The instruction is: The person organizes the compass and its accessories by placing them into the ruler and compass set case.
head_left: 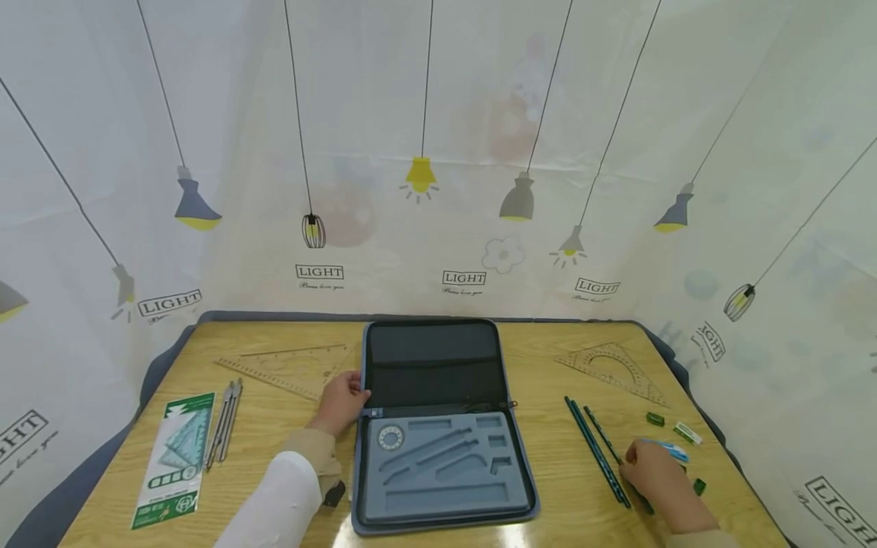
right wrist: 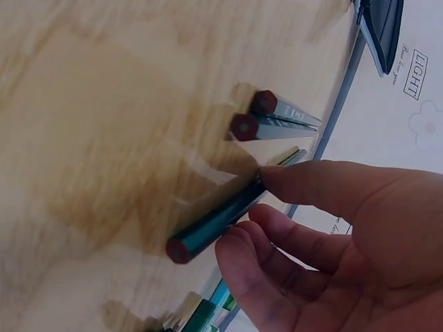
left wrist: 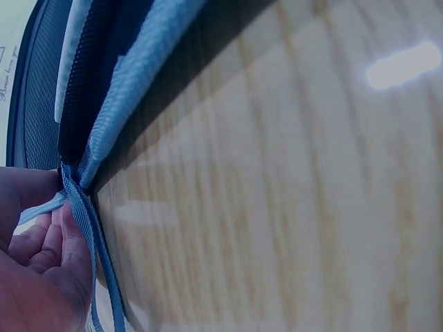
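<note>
An open zip case lies on the table, its dark lid folded back and a grey moulded tray in its base. At its left side, by the hinge, my left hand pinches the case edge between thumb and fingers. On the right, my right hand holds a dark green pencil between thumb and fingertips, the pencil slanting close to the tabletop. Two more green pencils lie side by side just left of it. A small white ring-shaped piece sits at the tray's upper left.
Clear set squares and a protractor triangle lie farther back. Silver compasses and a green-white packet are at left. Beyond my right hand are a green sharpener-like block, an eraser and a blue item.
</note>
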Action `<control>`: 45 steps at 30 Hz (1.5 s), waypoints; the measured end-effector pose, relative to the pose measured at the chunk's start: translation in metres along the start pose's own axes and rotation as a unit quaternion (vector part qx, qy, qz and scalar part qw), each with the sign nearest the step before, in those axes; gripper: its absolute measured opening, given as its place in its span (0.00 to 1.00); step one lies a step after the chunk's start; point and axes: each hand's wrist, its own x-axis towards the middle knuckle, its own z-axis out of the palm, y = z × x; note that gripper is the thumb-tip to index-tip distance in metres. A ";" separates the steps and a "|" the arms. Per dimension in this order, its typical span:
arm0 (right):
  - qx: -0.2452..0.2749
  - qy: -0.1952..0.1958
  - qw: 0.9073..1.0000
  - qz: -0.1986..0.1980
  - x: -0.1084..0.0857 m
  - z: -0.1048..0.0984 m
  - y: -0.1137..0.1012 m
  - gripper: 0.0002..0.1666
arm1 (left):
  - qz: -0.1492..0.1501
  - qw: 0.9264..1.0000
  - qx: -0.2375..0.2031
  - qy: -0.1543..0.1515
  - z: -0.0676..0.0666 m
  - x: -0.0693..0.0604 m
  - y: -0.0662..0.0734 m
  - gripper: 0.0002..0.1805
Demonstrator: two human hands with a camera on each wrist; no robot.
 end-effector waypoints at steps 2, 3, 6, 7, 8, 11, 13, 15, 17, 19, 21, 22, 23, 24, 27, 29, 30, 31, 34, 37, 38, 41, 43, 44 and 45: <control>0.005 0.002 1.000 0.004 0.001 0.000 -0.001 0.11 | 0.001 1.000 0.000 0.001 0.000 0.000 0.000 0.18; 0.006 0.004 1.000 0.005 0.001 0.000 -0.002 0.10 | 0.001 1.000 0.000 0.002 0.000 0.000 0.000 0.18; 0.009 0.008 1.000 0.007 0.002 0.000 -0.004 0.07 | -0.001 1.000 0.001 0.002 0.000 0.001 0.000 0.18; 0.011 0.008 1.000 0.008 0.002 0.000 -0.004 0.06 | -0.002 1.000 0.003 0.002 0.000 0.001 0.000 0.18; 0.011 0.007 1.000 0.009 0.002 0.000 -0.004 0.06 | -0.004 1.000 0.005 0.000 0.001 0.001 0.000 0.19; 0.012 0.006 1.000 0.007 0.003 0.000 -0.004 0.07 | -0.008 1.000 0.008 -0.003 0.001 0.002 0.000 0.19; 0.018 0.009 1.000 0.006 0.003 -0.001 -0.005 0.06 | -0.009 1.000 0.009 -0.005 0.002 0.003 -0.001 0.20; 0.023 0.013 1.000 0.001 0.003 -0.002 -0.006 0.07 | -0.008 1.000 0.010 -0.004 0.002 0.003 -0.002 0.19; 0.038 0.018 0.999 0.000 0.003 -0.002 -0.006 0.10 | -0.006 1.000 0.011 -0.002 0.002 0.003 -0.002 0.19; 0.055 0.023 0.998 0.003 0.004 -0.001 -0.007 0.17 | -0.005 1.000 0.011 -0.001 0.002 0.002 -0.001 0.19; 0.061 0.034 0.998 0.003 0.005 -0.001 -0.009 0.20 | -0.008 1.000 0.011 -0.002 0.001 0.002 0.000 0.20; 0.061 0.039 0.997 -0.002 0.006 -0.001 -0.011 0.18 | -0.009 1.000 0.010 -0.002 0.001 0.002 0.000 0.20; 0.057 0.045 0.997 -0.006 0.006 -0.002 -0.013 0.17 | -0.010 1.000 0.010 -0.003 0.001 0.002 0.000 0.20; 0.055 0.048 0.997 -0.010 0.006 -0.003 -0.016 0.15 | -0.011 1.000 0.009 -0.004 0.001 0.002 0.001 0.20; 0.046 0.051 0.997 -0.027 0.005 -0.006 -0.027 0.08 | -0.014 1.000 0.006 -0.005 0.001 0.002 0.000 0.21; 0.049 0.047 0.997 -0.032 0.004 -0.007 -0.036 0.07 | -0.014 1.000 0.006 -0.005 0.001 0.002 0.000 0.21; 0.050 0.046 0.997 -0.035 0.004 -0.008 -0.041 0.07 | -0.011 1.000 0.008 -0.005 0.000 0.003 -0.001 0.21; 0.048 0.048 0.997 -0.043 0.003 -0.008 -0.046 0.07 | -0.011 1.000 0.008 -0.004 0.000 0.003 -0.001 0.21; 0.037 0.062 0.995 -0.065 0.001 -0.008 -0.059 0.07 | -0.009 1.000 0.008 -0.002 0.000 0.003 -0.002 0.20; 0.028 0.075 0.993 -0.092 0.001 -0.008 -0.071 0.06 | -0.008 1.000 0.007 0.000 0.000 0.003 -0.002 0.20; 0.027 0.078 0.992 -0.097 0.001 -0.007 -0.075 0.06 | -0.008 1.000 0.007 0.000 0.000 0.003 -0.003 0.20; 0.027 0.080 0.990 -0.111 0.002 -0.006 -0.086 0.07 | -0.004 1.000 0.008 0.001 0.000 0.001 -0.002 0.20; 0.029 0.082 0.989 -0.119 0.001 -0.005 -0.094 0.08 | -0.005 1.000 0.007 0.001 0.000 0.001 -0.002 0.19; 0.029 0.084 0.989 -0.122 0.001 -0.003 -0.099 0.08 | -0.004 1.000 0.007 0.001 0.000 0.001 -0.002 0.19; 0.031 0.085 0.988 -0.126 0.001 -0.001 -0.103 0.09 | -0.003 1.000 0.008 0.000 0.000 0.000 -0.002 0.19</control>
